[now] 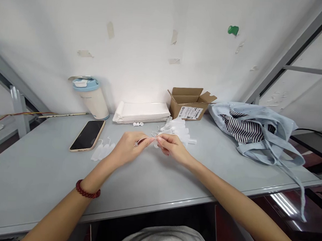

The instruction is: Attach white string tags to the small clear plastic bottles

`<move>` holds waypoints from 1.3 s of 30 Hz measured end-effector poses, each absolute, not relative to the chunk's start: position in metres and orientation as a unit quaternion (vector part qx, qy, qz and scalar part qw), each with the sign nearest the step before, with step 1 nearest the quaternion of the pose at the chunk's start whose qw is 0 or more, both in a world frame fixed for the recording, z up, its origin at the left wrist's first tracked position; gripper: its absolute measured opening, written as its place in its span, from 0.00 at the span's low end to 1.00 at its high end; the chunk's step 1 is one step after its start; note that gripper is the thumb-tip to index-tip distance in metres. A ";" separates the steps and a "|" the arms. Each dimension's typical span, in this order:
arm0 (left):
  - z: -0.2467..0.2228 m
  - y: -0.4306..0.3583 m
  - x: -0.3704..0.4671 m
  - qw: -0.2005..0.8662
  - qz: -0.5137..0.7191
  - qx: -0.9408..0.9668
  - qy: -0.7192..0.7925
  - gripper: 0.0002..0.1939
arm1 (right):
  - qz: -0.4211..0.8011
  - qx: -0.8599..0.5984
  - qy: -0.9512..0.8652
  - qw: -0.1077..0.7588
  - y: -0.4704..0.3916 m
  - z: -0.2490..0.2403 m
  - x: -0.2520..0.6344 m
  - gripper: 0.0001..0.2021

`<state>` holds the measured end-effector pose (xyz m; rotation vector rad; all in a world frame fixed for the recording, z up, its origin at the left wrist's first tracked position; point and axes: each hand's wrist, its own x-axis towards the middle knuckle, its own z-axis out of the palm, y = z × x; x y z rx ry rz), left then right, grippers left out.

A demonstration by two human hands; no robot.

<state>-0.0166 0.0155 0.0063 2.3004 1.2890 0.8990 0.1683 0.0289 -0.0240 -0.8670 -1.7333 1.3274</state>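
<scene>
Hands (pixel 129 146) in facing pinches above tabletop (pixel 157 185)

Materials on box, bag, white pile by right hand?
Box: matte cardboard, likely; brown, creased flaps.
Bag: matte cloth, probably cotton-like; slumps in soft folds.
White pile: thin, slightly translucent pieces; plastic film or fine fabric, can't tell.

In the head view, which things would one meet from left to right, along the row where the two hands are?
Phone → small white pieces → left hand → right hand → light-blue bag.
</scene>
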 end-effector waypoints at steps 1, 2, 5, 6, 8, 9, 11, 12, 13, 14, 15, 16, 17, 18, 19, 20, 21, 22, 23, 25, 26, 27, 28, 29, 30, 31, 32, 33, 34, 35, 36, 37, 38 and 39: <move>0.008 0.018 -0.021 0.172 0.309 0.817 0.456 0.20 | 0.502 -0.349 -0.690 0.387 0.028 -0.024 0.167 0.17; 0.010 0.020 -0.026 0.168 0.299 0.819 0.460 0.19 | 0.459 -0.363 -0.710 0.392 0.028 -0.025 0.166 0.17; 0.012 0.030 -0.049 0.129 0.262 0.808 0.512 0.18 | 0.261 -0.411 -0.776 0.400 0.028 -0.031 0.165 0.13; 0.011 0.034 -0.057 0.102 0.242 0.806 0.530 0.18 | 0.198 -0.423 -0.792 0.393 0.029 -0.034 0.165 0.12; 0.008 0.041 -0.070 0.068 0.183 0.808 0.556 0.20 | 0.095 -0.441 -0.813 0.368 0.031 -0.041 0.165 0.12; 0.005 0.044 -0.074 0.072 0.150 0.810 0.563 0.21 | 0.053 -0.446 -0.821 0.352 0.033 -0.044 0.165 0.12; 0.000 0.048 -0.079 0.086 0.093 0.811 0.571 0.24 | -0.015 -0.452 -0.831 0.324 0.036 -0.049 0.165 0.11; -0.002 0.049 -0.080 0.092 0.073 0.812 0.572 0.25 | -0.038 -0.452 -0.834 0.315 0.037 -0.051 0.165 0.11; -0.005 0.050 -0.079 0.096 0.060 0.812 0.572 0.26 | -0.053 -0.449 -0.837 0.309 0.037 -0.052 0.165 0.10; -0.007 0.051 -0.079 0.098 0.051 0.813 0.572 0.26 | -0.063 -0.443 -0.841 0.305 0.037 -0.053 0.164 0.10; -0.008 0.051 -0.078 0.099 0.047 0.812 0.573 0.26 | -0.069 -0.437 -0.844 0.303 0.037 -0.053 0.164 0.09; -0.009 0.052 -0.078 0.101 0.046 0.811 0.574 0.26 | -0.074 -0.429 -0.848 0.302 0.037 -0.053 0.163 0.09; -0.010 0.051 -0.077 0.104 0.047 0.810 0.575 0.25 | -0.076 -0.422 -0.852 0.299 0.037 -0.053 0.163 0.09; -0.011 0.051 -0.077 0.108 0.051 0.809 0.576 0.24 | -0.077 -0.416 -0.857 0.294 0.036 -0.052 0.162 0.08; -0.011 0.051 -0.076 0.112 0.056 0.807 0.577 0.23 | -0.077 -0.413 -0.860 0.288 0.036 -0.052 0.162 0.08; -0.012 0.050 -0.075 0.118 0.061 0.806 0.577 0.22 | -0.077 -0.413 -0.863 0.280 0.036 -0.052 0.161 0.08; -0.012 0.050 -0.074 0.123 0.066 0.805 0.577 0.21 | -0.077 -0.415 -0.865 0.272 0.037 -0.052 0.161 0.09; -0.012 0.049 -0.072 0.127 0.072 0.805 0.575 0.21 | -0.080 -0.418 -0.866 0.263 0.037 -0.052 0.161 0.09; -0.013 0.048 -0.069 0.130 0.078 0.807 0.571 0.21 | -0.084 -0.423 -0.865 0.256 0.037 -0.052 0.161 0.10; -0.016 0.046 -0.062 0.132 0.094 0.816 0.554 0.20 | -0.096 -0.434 -0.861 0.247 0.038 -0.052 0.160 0.11; -0.018 0.045 -0.058 0.131 0.103 0.823 0.542 0.20 | -0.101 -0.438 -0.859 0.244 0.039 -0.053 0.160 0.11; -0.020 0.044 -0.053 0.130 0.112 0.830 0.531 0.19 | -0.106 -0.442 -0.857 0.242 0.039 -0.053 0.160 0.12; -0.022 0.043 -0.049 0.128 0.121 0.837 0.518 0.18 | -0.110 -0.445 -0.856 0.240 0.039 -0.053 0.160 0.12; -0.024 0.042 -0.044 0.126 0.130 0.842 0.507 0.17 | -0.113 -0.445 -0.856 0.237 0.040 -0.054 0.160 0.13; -0.026 0.040 -0.039 0.125 0.139 0.847 0.498 0.16 | -0.116 -0.445 -0.856 0.234 0.040 -0.054 0.160 0.13; -0.027 0.038 -0.034 0.125 0.146 0.850 0.491 0.15 | -0.119 -0.444 -0.858 0.231 0.040 -0.054 0.160 0.13; -0.028 0.037 -0.030 0.124 0.151 0.852 0.485 0.15 | -0.121 -0.443 -0.859 0.228 0.040 -0.054 0.160 0.13; -0.029 0.035 -0.025 0.122 0.154 0.854 0.482 0.14 | -0.123 -0.441 -0.860 0.226 0.040 -0.055 0.160 0.12; -0.029 0.033 -0.020 0.119 0.154 0.854 0.482 0.13 | -0.124 -0.438 -0.862 0.224 0.040 -0.055 0.160 0.11; -0.030 0.031 -0.016 0.113 0.153 0.855 0.482 0.13 | -0.124 -0.435 -0.864 0.222 0.039 -0.055 0.160 0.10; -0.031 0.030 -0.012 0.105 0.152 0.856 0.482 0.12 | -0.124 -0.432 -0.866 0.220 0.039 -0.054 0.160 0.08; -0.032 0.029 -0.009 0.096 0.150 0.859 0.481 0.11 | -0.123 -0.432 -0.867 0.217 0.039 -0.054 0.160 0.07; -0.034 0.028 -0.006 0.088 0.149 0.861 0.478 0.11 | -0.122 -0.433 -0.866 0.215 0.038 -0.054 0.160 0.06; -0.035 0.027 -0.004 0.081 0.148 0.863 0.476 0.09 | -0.120 -0.437 -0.865 0.216 0.038 -0.053 0.160 0.05</move>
